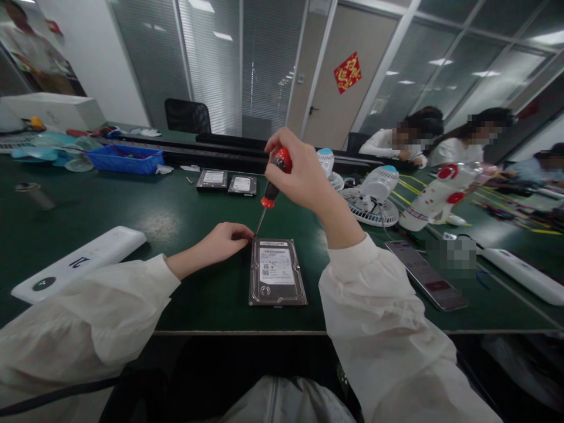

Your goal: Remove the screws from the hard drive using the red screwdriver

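Note:
A hard drive (277, 270) lies flat near the table's front edge, its white label facing up. My right hand (302, 170) is wrapped round the red and black handle of a screwdriver (269, 191). The screwdriver leans slightly, its tip down at the drive's far left corner. Close to that tip, my left hand (222, 244) has its thumb and fingers pinched together at the corner. Whatever is between those fingertips is too small to make out.
Two more hard drives lie farther back, one (212, 179) left of the other (242, 185). A blue basket (127, 160) and a white power bank (81, 264) are at left. White fans (372, 205), a phone (425, 275) and a bottle (429, 202) stand or lie at right. People sit beyond.

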